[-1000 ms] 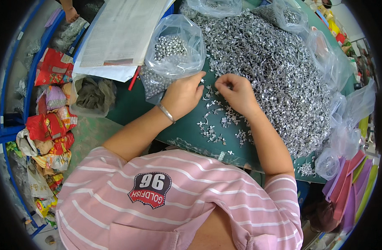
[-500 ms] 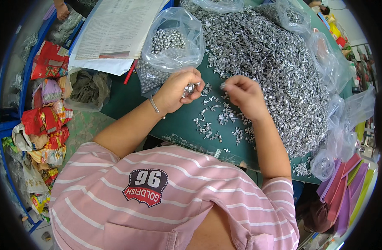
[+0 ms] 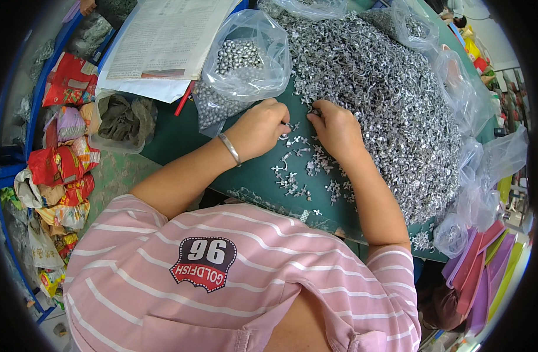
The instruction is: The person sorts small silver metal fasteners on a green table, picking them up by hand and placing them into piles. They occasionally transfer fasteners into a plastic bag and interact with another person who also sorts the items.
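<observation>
My left hand (image 3: 258,128) is closed, palm down, over the green tabletop (image 3: 181,138). Small silver metal pieces (image 3: 285,130) peek out at its fingertips; whatever else lies inside the palm is hidden. My right hand (image 3: 338,130) rests against the near left edge of a large heap of small silver metal parts (image 3: 392,111). Its thumb and forefinger come together there, and what they pinch cannot be made out. Between and below the hands lie scattered small cross-shaped metal pieces (image 3: 289,183).
Behind my left hand stands a clear plastic bag of round silver beads (image 3: 238,57). Left of it are printed sheets (image 3: 157,44), a red pen (image 3: 184,100) and a plastic tub with dark cloth (image 3: 125,123). Clear bags (image 3: 465,88) line the heap's right side.
My left hand has turned palm down, covering the metal pieces that showed in it, and shifted slightly right. My right hand has moved a little away from me to the heap's edge.
</observation>
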A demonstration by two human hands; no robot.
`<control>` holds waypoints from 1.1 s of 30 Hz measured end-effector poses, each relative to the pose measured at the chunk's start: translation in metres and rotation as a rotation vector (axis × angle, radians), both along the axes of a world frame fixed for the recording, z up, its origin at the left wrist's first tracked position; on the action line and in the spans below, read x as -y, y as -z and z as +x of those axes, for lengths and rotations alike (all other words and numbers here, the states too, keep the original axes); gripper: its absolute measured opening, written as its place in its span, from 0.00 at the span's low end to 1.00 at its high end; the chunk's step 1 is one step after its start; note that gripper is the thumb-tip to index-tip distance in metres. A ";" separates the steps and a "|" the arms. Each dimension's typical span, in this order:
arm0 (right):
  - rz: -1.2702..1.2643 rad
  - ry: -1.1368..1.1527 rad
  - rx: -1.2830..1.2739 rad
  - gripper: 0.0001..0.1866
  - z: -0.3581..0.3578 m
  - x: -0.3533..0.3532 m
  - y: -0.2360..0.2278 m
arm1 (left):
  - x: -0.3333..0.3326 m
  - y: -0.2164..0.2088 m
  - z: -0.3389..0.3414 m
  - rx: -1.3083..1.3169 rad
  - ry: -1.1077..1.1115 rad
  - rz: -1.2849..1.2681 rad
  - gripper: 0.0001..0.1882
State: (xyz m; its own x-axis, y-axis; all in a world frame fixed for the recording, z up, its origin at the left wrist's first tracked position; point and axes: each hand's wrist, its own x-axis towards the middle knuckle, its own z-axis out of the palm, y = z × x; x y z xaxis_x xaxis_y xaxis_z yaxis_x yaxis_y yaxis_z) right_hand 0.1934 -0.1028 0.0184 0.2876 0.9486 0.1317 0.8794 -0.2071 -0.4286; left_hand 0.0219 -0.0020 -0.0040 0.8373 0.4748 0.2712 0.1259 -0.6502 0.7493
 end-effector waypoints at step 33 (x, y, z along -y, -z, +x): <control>0.068 -0.114 -0.099 0.08 0.002 0.015 0.003 | 0.002 -0.028 -0.012 0.213 -0.015 -1.649 0.06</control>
State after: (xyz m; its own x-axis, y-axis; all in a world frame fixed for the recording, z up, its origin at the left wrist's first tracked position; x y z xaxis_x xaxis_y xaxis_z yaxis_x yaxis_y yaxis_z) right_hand 0.1951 -0.1177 0.0152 0.1930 0.9658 0.1730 0.8485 -0.0757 -0.5238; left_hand 0.0103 -0.0037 0.0235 0.8466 0.3561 -0.3955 -0.0635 0.8054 0.5893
